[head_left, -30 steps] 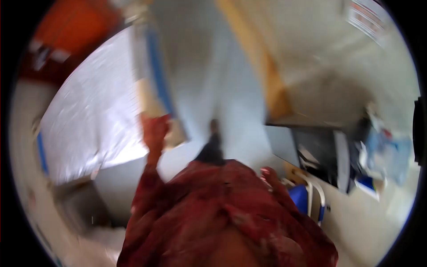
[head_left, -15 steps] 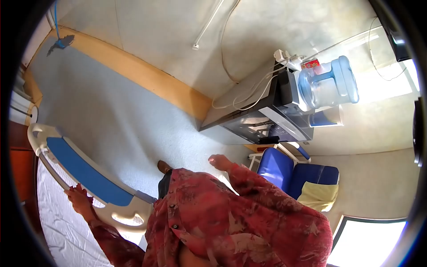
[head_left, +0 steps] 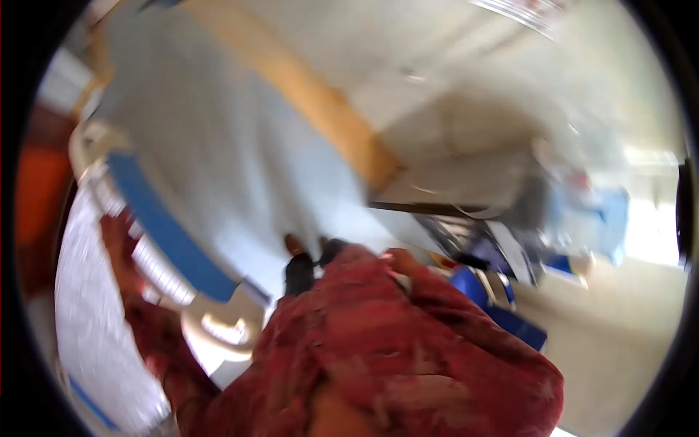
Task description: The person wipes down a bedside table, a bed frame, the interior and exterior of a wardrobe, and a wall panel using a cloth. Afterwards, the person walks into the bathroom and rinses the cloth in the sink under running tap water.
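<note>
Compared with half a second earlier, the view had swung and blurred, so that a second shoe now showed beside the brown shoe (head_left: 293, 244) on the pale blue-grey floor (head_left: 218, 146), and the yellow cloth on the dark blue padded chair (head_left: 470, 286) had dropped out of sight. The bare left hand (head_left: 119, 244) had stayed at the cream plastic bed end board with a blue curved panel (head_left: 175, 233), which stood at the person's left, across the end of the white-sheeted bed (head_left: 95, 306). The hand lay on the sheet side of the panel, on the rail or just beside it; smearing hid which, and whether its fingers were spread or wrapped could not be told. The bare right hand (head_left: 402, 261) had drawn in closer to the red patterned shirt (head_left: 408, 349), apart from the board; its fingers looked bent, but whether they pinched anything could not be told. The handling of the board therefore seemed, as a judgement, little altered, with only the left hand involved. A white paper sign with reddish lines (head_left: 520, 13) had come in at the top edge, its print too smeared to read; no brand or lettering was legible around the clear blue water bottle (head_left: 608, 222) either.
</note>
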The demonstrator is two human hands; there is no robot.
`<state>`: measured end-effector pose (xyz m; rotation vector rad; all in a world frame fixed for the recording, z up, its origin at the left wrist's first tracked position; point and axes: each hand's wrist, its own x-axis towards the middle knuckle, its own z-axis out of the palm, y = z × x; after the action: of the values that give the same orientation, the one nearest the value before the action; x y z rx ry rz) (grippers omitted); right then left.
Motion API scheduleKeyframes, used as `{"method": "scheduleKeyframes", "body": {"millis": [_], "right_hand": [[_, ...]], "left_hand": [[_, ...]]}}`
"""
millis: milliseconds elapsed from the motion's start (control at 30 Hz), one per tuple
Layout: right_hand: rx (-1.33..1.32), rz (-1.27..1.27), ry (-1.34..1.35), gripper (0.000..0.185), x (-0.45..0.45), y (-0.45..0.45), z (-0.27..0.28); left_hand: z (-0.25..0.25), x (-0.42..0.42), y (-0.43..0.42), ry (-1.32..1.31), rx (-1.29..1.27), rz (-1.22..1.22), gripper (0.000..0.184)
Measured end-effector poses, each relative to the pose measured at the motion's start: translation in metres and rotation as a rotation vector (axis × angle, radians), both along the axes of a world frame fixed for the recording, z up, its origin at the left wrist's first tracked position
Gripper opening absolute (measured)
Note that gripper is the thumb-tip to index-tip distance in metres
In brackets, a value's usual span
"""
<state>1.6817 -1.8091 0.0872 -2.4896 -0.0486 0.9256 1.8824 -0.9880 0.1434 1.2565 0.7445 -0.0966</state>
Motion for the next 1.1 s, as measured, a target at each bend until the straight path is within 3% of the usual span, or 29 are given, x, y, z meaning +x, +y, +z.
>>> {"method": "scheduleKeyframes", "body": {"millis": [33,100,167,200,267,333,400,433,467,533,633,700,800,867,967,1100], "right_hand": [[-0.009,-0.062,0.020,0.024,0.011,0.005,0.002],[0.004,0.007,0.021,0.030,0.039,0.012,-0.003],[0.029,0.086,0.027,0.031,0.071,0.019,-0.010],[0.091,0.203,0.030,0.029,0.091,0.026,-0.008],[-0.010,0.198,0.083,0.026,0.133,0.037,-0.021],[0.082,0.243,0.033,0.025,0.179,0.045,-0.025],[0.126,0.318,0.026,0.026,0.229,0.061,-0.030],[0.149,0.329,0.002,0.025,0.252,0.061,-0.041],[0.166,0.341,-0.021,0.025,0.277,0.061,-0.047],[0.119,0.425,-0.030,0.023,0.325,0.064,-0.052],[0.232,0.371,-0.064,0.024,0.383,0.069,-0.040],[0.178,0.255,0.182,0.025,0.412,0.075,-0.030],[0.160,0.189,0.229,0.024,0.433,0.085,-0.025],[0.086,0.267,0.218,0.024,0.446,0.092,-0.030],[-0.142,0.594,0.165,0.030,0.466,0.110,-0.043],[-0.077,0.755,0.103,0.029,0.506,0.163,-0.046]], "left_hand": [[0.071,-0.009,-0.083,-0.140,0.103,0.087,0.037],[0.115,-0.011,-0.112,0.043,0.241,0.064,0.031],[0.118,-0.021,-0.110,0.160,0.285,0.100,0.036],[0.120,-0.028,-0.109,0.112,0.223,0.070,0.037],[0.141,-0.044,-0.140,0.076,0.240,0.186,0.042],[0.132,-0.055,-0.147,0.176,0.341,0.170,0.065],[0.128,-0.066,-0.159,0.401,0.846,0.086,0.083],[0.127,-0.075,-0.166,0.431,0.873,0.021,0.094],[0.089,-0.097,-0.163,0.480,1.280,-0.078,0.096],[0.099,-0.102,-0.186,0.602,1.398,-0.137,0.097],[0.100,-0.093,-0.196,0.727,1.465,-0.075,0.092],[0.100,-0.084,-0.194,0.747,1.432,-0.033,0.088],[0.099,-0.071,-0.184,0.777,1.368,0.003,0.077],[0.101,-0.062,-0.176,0.728,1.331,0.034,0.074],[0.101,-0.039,-0.159,0.706,1.335,0.037,0.070],[0.101,0.002,-0.124,0.670,1.316,0.079,0.066]]}}
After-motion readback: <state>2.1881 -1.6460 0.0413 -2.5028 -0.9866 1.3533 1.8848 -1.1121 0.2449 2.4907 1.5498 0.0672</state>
